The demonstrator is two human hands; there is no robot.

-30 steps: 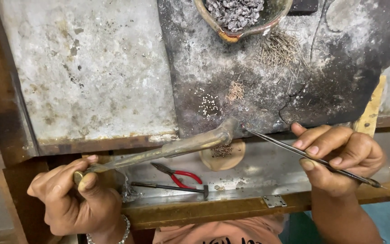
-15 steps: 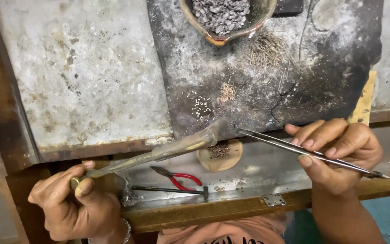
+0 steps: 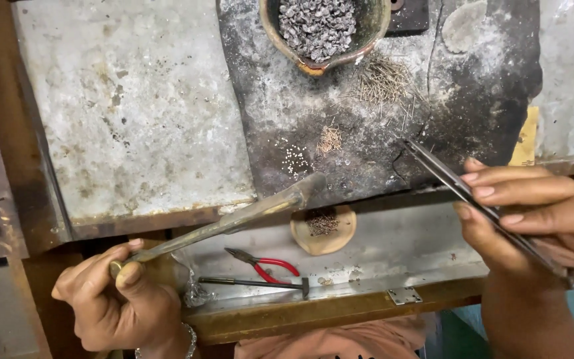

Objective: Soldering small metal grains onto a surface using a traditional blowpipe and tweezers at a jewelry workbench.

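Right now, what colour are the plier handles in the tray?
Red. The pliers lie in the metal tray beside a small hammer; clearest in the head view.

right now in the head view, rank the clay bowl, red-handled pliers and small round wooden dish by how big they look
1. clay bowl, clearly largest, though the frame's top edge cuts it off
2. red-handled pliers and small round wooden dish: look about alike, pliers longer and thinner, so I won't rank them

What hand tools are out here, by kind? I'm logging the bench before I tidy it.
Blowpipe-like brass tube, left hand: 1
Long tweezers, right hand: 1
Red-handled pliers: 1
Small hammer: 1
Total: 4
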